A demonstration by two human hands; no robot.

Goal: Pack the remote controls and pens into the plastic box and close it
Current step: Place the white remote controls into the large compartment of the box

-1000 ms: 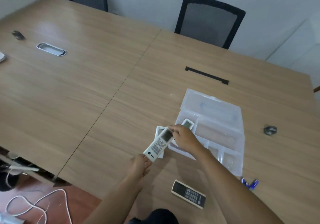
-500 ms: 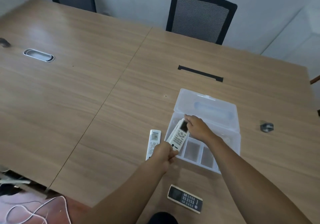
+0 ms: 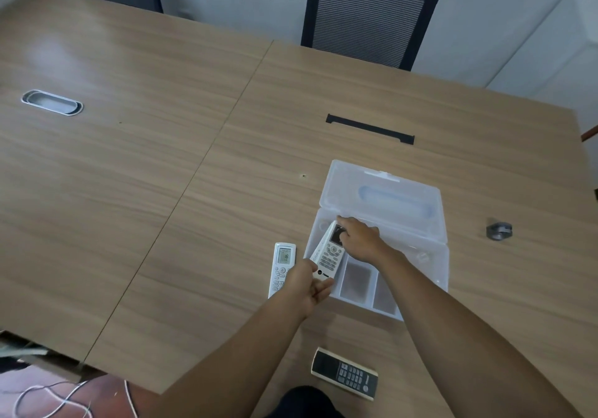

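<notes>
Clear plastic compartmented box [image 3: 424,275], lid open at far side. White remote [image 3: 328,257] tilted over its left rim. Second white remote [image 3: 281,267] flat beside, left. Black-faced remote [image 3: 344,373] nearest.

both hands on white remote [image 3: 328,256] over open plastic box [image 3: 417,265], second remote [image 3: 282,265] beside it

Your table [image 3: 161,191] is light brown with a streaked wood grain; at twelve o'clock it carries a black slot [image 3: 370,128], and at ten o'clock a silver-grey oval grommet [image 3: 51,103]. The box [image 3: 430,265] is clear, frosted plastic with a pale blue handle [image 3: 394,200] in its lid. You hold a white remote [image 3: 328,257] with grey buttons and a dark screen. The remote at its nine o'clock [image 3: 282,267] is white with a greenish display. At six o'clock lies a black-faced, cream-edged remote [image 3: 344,373]. The chair [image 3: 369,16] is black with fine grey striped mesh.
</notes>
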